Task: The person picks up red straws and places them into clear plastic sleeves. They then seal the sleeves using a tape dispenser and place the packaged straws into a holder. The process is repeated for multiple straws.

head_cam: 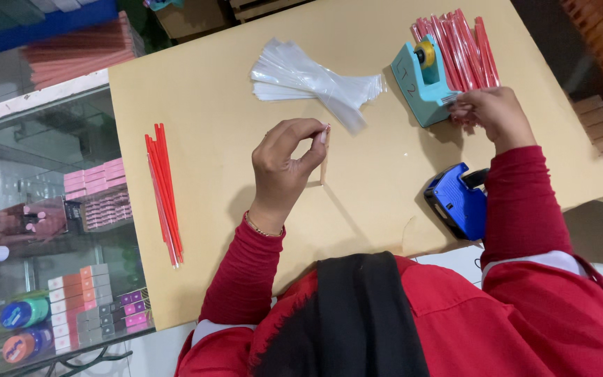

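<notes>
My left hand (284, 164) pinches the top of a thin tan stick in a clear sleeve (324, 164), held upright over the tan board (211, 91). My right hand (493, 112) rests at the front of a teal tape dispenser (421, 80) with a yellow roll, fingers at its cutting edge. Behind the dispenser lies a bunch of red sticks (458, 49). A fan of clear plastic sleeves (315, 80) lies between the hands, further back.
A second bundle of red sticks (164, 192) lies at the board's left. A blue hand-held labeller (458, 202) sits by my right forearm. A glass showcase with small boxes (95, 202) and tins stands left.
</notes>
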